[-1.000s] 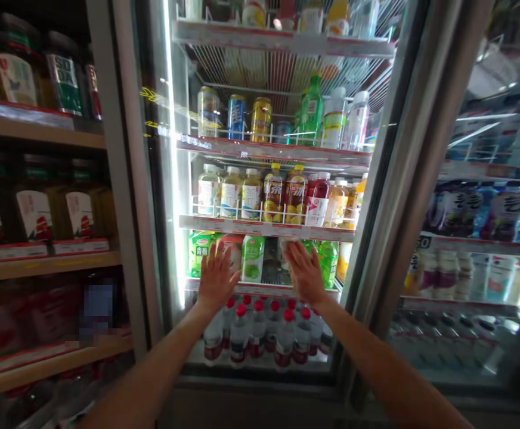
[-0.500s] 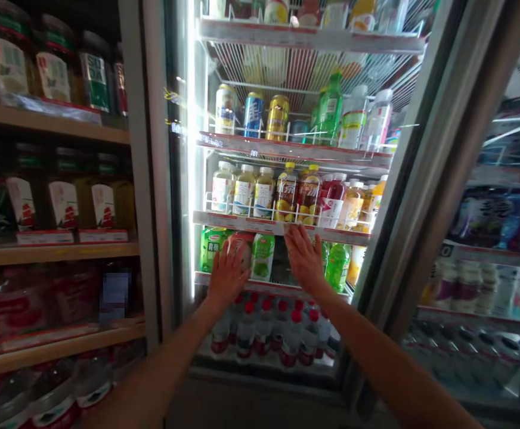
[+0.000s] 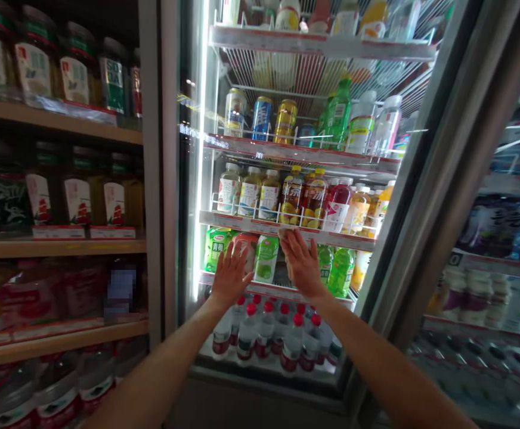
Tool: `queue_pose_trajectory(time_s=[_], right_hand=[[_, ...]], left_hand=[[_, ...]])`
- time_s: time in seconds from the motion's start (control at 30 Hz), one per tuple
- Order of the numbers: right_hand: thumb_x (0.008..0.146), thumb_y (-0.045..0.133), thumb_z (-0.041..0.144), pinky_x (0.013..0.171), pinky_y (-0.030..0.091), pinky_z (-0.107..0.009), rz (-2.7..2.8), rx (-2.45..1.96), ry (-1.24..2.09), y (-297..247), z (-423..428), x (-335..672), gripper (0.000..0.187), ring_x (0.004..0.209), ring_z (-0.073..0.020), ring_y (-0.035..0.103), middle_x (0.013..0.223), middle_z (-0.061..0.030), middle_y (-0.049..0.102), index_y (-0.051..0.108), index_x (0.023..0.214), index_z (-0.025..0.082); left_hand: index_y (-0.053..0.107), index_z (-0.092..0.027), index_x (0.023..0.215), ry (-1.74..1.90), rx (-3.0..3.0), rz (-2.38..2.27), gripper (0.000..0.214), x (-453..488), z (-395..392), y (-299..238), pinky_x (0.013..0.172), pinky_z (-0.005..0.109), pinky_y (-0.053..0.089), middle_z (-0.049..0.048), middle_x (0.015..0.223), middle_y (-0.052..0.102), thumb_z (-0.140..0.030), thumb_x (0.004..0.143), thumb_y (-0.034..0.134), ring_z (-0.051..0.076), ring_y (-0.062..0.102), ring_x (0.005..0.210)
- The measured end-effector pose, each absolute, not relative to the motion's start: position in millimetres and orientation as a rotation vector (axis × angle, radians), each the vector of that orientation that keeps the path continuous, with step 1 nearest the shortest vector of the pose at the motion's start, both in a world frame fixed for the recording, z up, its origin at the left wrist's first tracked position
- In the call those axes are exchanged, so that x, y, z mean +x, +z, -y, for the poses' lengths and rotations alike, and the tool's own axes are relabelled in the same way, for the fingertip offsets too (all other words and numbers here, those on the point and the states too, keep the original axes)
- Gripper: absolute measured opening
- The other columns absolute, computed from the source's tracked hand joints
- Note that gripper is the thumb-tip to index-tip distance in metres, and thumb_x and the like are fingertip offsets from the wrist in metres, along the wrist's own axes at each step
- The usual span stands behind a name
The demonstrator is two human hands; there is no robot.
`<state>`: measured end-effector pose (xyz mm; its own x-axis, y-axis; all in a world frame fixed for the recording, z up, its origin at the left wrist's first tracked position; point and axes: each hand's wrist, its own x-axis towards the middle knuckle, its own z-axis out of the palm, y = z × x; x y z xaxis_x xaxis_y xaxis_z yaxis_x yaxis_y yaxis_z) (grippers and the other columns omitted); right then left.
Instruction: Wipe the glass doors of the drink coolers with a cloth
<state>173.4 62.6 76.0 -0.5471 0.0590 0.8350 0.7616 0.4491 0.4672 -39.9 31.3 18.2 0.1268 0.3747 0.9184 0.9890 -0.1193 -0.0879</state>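
My left hand [image 3: 232, 275] is raised with fingers spread, in front of a red pouch [image 3: 245, 245] and beside a green pouch [image 3: 219, 247] on the lower shelf. It holds nothing I can see. My right hand [image 3: 302, 262] reaches up with its fingers stretched out and close together. Its fingertips overlap the shelf's price strip [image 3: 242, 223], below the dark tea bottles with yellow caps [image 3: 293, 193]. A small pale patch shows at those fingertips; I cannot make out what it is. Reflections suggest glass before the shelves. Between my hands stands a light-green pouch [image 3: 266, 259].
Red-capped bottles [image 3: 268, 333] fill the cooler's bottom. Cans [image 3: 285, 122] and more bottles stand on higher shelves. A metal frame [image 3: 434, 179] borders the cooler on the right. On the left, wooden shelves [image 3: 63, 247] carry large drink bottles.
The view has shifted slightly, so the cooler and left shelves appear farther right. Both hands keep nearly the same place before the lower shelves.
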Motion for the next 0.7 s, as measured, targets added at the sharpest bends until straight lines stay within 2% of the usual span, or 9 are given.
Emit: queue_pose_trajectory(time_s=[0.17, 0.37, 0.57, 0.7], right_hand=[[0.084, 0.04, 0.011, 0.114, 0.0, -0.043, 2.247, -0.388, -1.266, 53, -56, 180, 0.051, 0.138, -0.0179, 0.021, 0.141, -0.0027, 0.041, 0.041, 0.134, 0.02], [0.087, 0.041, 0.016, 0.113, 0.003, -0.047, 1.848, -0.682, -1.146, 107, -66, 169, 0.049, 0.137, -0.0212, 0.024, 0.14, -0.0084, 0.042, 0.038, 0.136, 0.018], [0.085, 0.038, 0.011, 0.114, -0.002, -0.043, 2.191, -0.42, -1.325, 72, -56, 179, 0.049, 0.136, -0.0176, 0.025, 0.141, -0.0028, 0.042, 0.042, 0.133, 0.019], [0.087, 0.039, 0.015, 0.114, 0.001, -0.045, 1.963, -0.578, -1.241, 105, -65, 184, 0.048, 0.137, -0.0189, 0.023, 0.14, -0.0059, 0.043, 0.041, 0.134, 0.02]], left_hand=[[0.019, -0.015, 0.142, -0.978, -1.623, 1.364, 0.068, -41, -30, 18, 0.11, 0.046, 0.019, 0.0135, 0.148, 0.024, -0.038, 0.085, 0.048, 0.026, 0.005, 0.14], [0.017, -0.015, 0.143, -0.971, -1.63, 1.342, 0.068, -43, -30, 18, 0.11, 0.046, 0.02, 0.0137, 0.148, 0.023, -0.038, 0.086, 0.047, 0.026, 0.005, 0.14], [0.02, -0.014, 0.142, -0.935, -1.633, 1.365, 0.067, -44, -29, 18, 0.11, 0.045, 0.02, 0.0135, 0.148, 0.024, -0.039, 0.086, 0.046, 0.027, 0.008, 0.139], [0.019, -0.014, 0.142, -0.942, -1.63, 1.324, 0.068, -45, -29, 17, 0.11, 0.045, 0.02, 0.0131, 0.148, 0.024, -0.038, 0.085, 0.048, 0.027, 0.008, 0.139]])
